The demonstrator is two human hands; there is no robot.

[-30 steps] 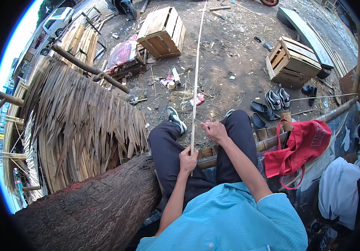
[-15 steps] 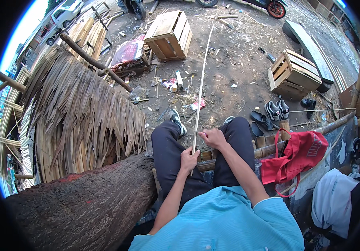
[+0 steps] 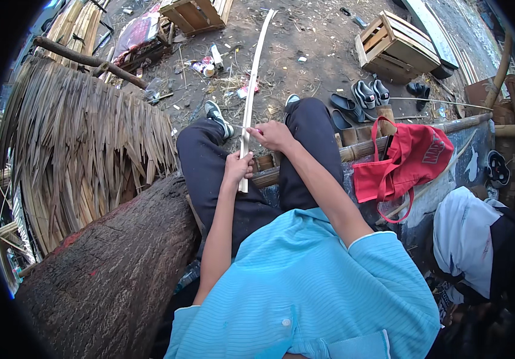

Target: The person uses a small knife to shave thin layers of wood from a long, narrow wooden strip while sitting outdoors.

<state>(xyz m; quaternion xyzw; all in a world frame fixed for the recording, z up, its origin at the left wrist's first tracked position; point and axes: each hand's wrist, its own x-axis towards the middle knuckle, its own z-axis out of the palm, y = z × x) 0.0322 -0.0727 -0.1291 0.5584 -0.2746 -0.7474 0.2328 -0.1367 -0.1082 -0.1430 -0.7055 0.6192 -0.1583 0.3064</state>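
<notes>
A long pale bamboo strip [image 3: 252, 90] runs from between my thighs out over the ground, bending slightly at its far end. My left hand [image 3: 238, 166] is closed around it near its close end, a short piece sticking out below the fist. Just beyond, my right hand [image 3: 272, 136] is closed on a small knife [image 3: 259, 131]; a bit of reddish handle shows at the fingers. Its thin blade reaches left across the strip. Most of the handle is hidden in the fist. Both hands are between my knees, over the dark trousers [image 3: 314, 152].
At left are dried-leaf thatch [image 3: 84, 125] and a thick log [image 3: 108, 257]. A red tote bag [image 3: 404, 158] lies right, near several shoes [image 3: 362, 96] and a wooden crate [image 3: 398, 48]. Another crate [image 3: 194, 15] stands far off. A bamboo pole [image 3: 359, 149] crosses behind my knees.
The view has tipped downward and shifted right. The bamboo strip now shows a broader face, and the blade lying across it is visible. Both hands remain closed close together on their holds.
</notes>
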